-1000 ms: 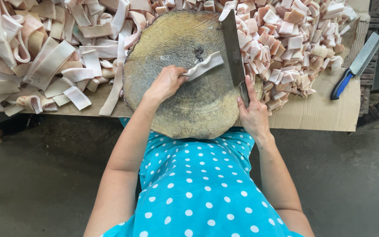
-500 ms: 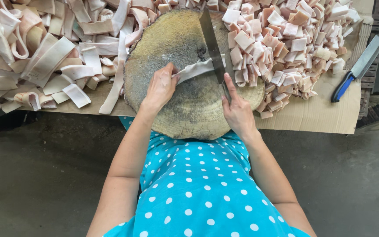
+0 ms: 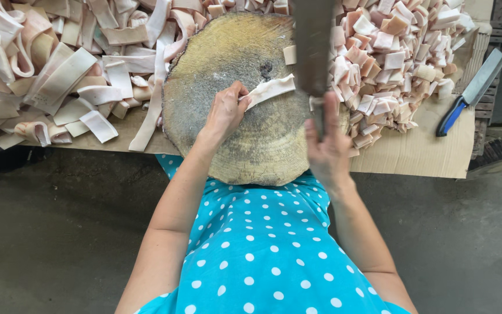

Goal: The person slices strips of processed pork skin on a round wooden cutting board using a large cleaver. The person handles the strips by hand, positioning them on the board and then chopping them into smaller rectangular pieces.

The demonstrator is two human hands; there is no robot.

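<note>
Left hand [image 3: 226, 111] stretched forward over the round wooden chopping block [image 3: 251, 145], fingers [image 3: 240, 93] pressed together on the near end of a pale strip of pork skin [image 3: 270, 90], pinning it flat to the block. Right hand [image 3: 327, 148] raised at the block's right edge, fingers wrapped tight around the handle of a cleaver [image 3: 314, 49]. Broad dark blade blurred, standing just beyond the far end of the strip, right of the left fingers. One small cut square [image 3: 289, 54] lying just left of the blade.

No bowl or tray anywhere; everything heaped loose on the cardboard-covered surface [image 3: 419, 154]. Long uncut strips [image 3: 59, 75] piled well to the left of the left fingers. Cut cubes [image 3: 390, 52] heaped to the right of the right fingers. A second cleaver with a blue handle [image 3: 470, 93] lying further right, well apart from both hands.

Cleaver's top cut off by the frame edge. Cutting edge lost in blur; cannot tell whether touching the strip. Both heaps cropped at the frame edges.
</note>
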